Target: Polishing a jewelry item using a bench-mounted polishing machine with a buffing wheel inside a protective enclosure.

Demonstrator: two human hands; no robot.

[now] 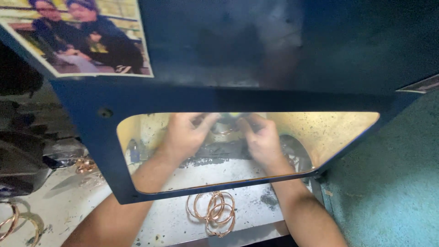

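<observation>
Both my arms reach under a dark blue metal hood (pixel 238 98) and show through its window (pixel 320 132). My left hand (pixel 185 135) and my right hand (pixel 260 137) are close together inside the lit chamber, fingers curled around a small copper-coloured ring (pixel 225 130) between them. The picture is blurred there, so the exact grip is unclear. A pile of several copper-coloured rings (pixel 215 212) lies on the white bench (pixel 173 219) between my forearms, outside the hood.
More copper rings lie at the left edge (pixel 13 222) and near a dark machine (pixel 84 164). A printed photo (pixel 77 36) is stuck on the hood's upper left. A teal wall (pixel 393 183) stands on the right.
</observation>
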